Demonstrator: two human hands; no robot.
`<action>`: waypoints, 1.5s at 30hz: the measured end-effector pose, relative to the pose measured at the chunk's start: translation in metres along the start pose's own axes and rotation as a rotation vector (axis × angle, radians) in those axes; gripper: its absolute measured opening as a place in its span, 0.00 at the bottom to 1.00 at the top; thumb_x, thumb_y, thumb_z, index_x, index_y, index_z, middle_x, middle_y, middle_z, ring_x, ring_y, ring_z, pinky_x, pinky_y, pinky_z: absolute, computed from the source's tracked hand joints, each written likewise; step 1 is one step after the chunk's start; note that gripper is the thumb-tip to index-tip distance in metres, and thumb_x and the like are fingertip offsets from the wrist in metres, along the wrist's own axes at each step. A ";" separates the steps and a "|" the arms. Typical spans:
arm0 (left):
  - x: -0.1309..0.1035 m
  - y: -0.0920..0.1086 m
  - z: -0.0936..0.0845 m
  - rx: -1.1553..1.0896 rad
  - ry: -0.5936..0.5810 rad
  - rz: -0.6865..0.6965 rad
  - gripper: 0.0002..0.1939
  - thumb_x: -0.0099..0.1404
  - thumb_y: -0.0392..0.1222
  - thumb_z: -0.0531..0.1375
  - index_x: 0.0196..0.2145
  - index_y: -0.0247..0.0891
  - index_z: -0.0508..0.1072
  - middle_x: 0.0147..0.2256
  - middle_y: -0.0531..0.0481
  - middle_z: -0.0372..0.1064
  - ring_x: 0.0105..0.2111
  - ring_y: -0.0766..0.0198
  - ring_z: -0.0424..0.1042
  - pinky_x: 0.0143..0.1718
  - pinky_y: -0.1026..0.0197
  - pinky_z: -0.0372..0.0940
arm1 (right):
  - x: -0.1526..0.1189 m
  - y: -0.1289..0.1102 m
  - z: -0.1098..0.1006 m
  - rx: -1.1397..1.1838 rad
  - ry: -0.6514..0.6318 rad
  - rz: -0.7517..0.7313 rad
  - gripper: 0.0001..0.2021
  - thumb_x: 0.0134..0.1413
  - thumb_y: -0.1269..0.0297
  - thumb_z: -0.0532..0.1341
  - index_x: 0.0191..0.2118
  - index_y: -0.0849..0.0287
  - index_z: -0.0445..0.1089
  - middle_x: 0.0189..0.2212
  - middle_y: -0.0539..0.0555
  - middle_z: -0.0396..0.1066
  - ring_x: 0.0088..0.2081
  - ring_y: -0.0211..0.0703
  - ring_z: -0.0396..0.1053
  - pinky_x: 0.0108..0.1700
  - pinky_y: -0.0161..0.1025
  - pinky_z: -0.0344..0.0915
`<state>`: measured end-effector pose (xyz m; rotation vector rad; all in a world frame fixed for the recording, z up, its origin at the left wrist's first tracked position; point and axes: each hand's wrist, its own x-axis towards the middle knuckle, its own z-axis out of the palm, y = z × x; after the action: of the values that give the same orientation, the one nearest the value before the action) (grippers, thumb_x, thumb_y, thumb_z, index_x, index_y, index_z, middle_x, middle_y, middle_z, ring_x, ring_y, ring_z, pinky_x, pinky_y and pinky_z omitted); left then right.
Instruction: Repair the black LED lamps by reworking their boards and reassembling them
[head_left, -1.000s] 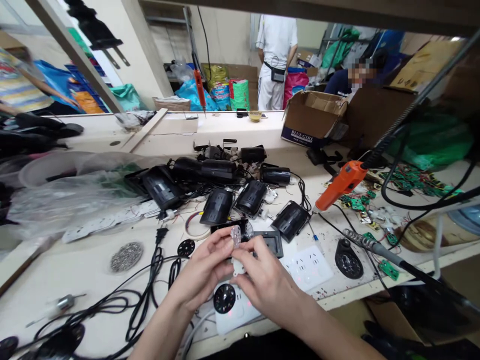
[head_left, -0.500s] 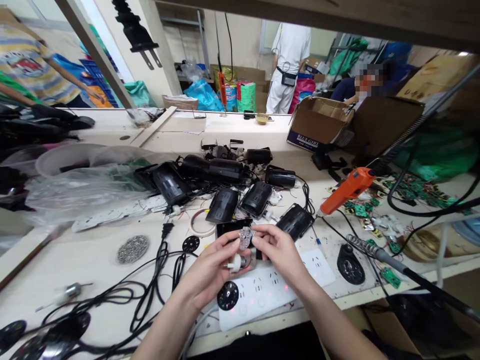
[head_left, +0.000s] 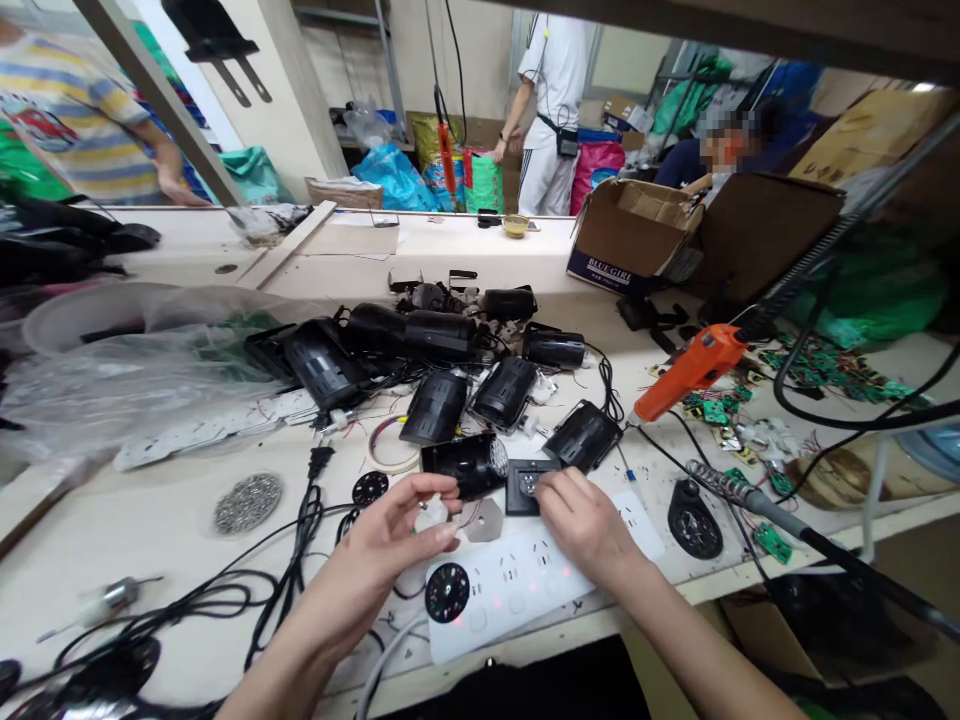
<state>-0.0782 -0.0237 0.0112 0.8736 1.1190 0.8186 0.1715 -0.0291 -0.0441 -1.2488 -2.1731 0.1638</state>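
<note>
My left hand (head_left: 401,535) is curled around a small motor with a white plastic end (head_left: 431,515), its metal body mostly hidden by the fingers. My right hand (head_left: 589,525) is at the right side of a square black frame (head_left: 517,500), fingertips pinched together over it; what they hold, if anything, is hidden. Something small and shiny (head_left: 529,484) shows inside that frame. A black cylindrical housing (head_left: 457,468) lies just beyond my left fingertips, its perforated end facing right. Between my hands is a flat greyish plate (head_left: 484,522), above the white power strip (head_left: 517,590).
More black housings (head_left: 436,405) lie across the middle. An orange electric screwdriver (head_left: 690,370) hangs at the right, near green circuit boards (head_left: 772,540). A dish of screws (head_left: 247,503) and black cables (head_left: 300,560) are at left. Other people stand beyond the bench.
My hands have separated. The right moved right and down to the black frame, and the clear piece held between both hands no longer shows there. The left keeps the white-ended motor.
</note>
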 end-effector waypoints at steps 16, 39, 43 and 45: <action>-0.029 0.006 -0.013 -0.142 0.069 -0.064 0.16 0.52 0.45 0.72 0.37 0.38 0.77 0.34 0.48 0.68 0.31 0.65 0.64 0.27 0.67 0.65 | 0.008 -0.040 0.002 0.188 -0.097 0.057 0.11 0.62 0.64 0.60 0.47 0.65 0.70 0.38 0.60 0.69 0.41 0.50 0.65 0.43 0.47 0.70; 0.020 -0.007 0.036 0.722 -0.084 0.396 0.13 0.60 0.40 0.62 0.44 0.43 0.76 0.45 0.46 0.75 0.45 0.51 0.72 0.48 0.55 0.62 | 0.040 -0.023 -0.025 0.880 0.096 0.492 0.12 0.58 0.61 0.60 0.47 0.55 0.65 0.29 0.46 0.66 0.20 0.32 0.64 0.22 0.31 0.63; 0.024 -0.015 0.047 1.056 -0.089 0.434 0.11 0.64 0.36 0.54 0.40 0.42 0.75 0.39 0.45 0.75 0.42 0.52 0.71 0.41 0.56 0.62 | 0.033 -0.001 -0.022 0.603 -0.022 0.506 0.07 0.57 0.67 0.59 0.42 0.57 0.68 0.29 0.49 0.70 0.26 0.37 0.67 0.27 0.33 0.65; 0.026 -0.017 0.051 1.216 -0.159 0.431 0.12 0.65 0.34 0.51 0.36 0.42 0.75 0.36 0.46 0.74 0.40 0.54 0.70 0.38 0.58 0.61 | 0.030 0.006 -0.020 0.482 -0.097 0.416 0.10 0.56 0.73 0.58 0.42 0.56 0.71 0.33 0.51 0.72 0.33 0.40 0.70 0.36 0.37 0.67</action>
<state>-0.0205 -0.0171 -0.0041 2.2013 1.2690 0.3110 0.1769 -0.0053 -0.0174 -1.3968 -1.7675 0.8779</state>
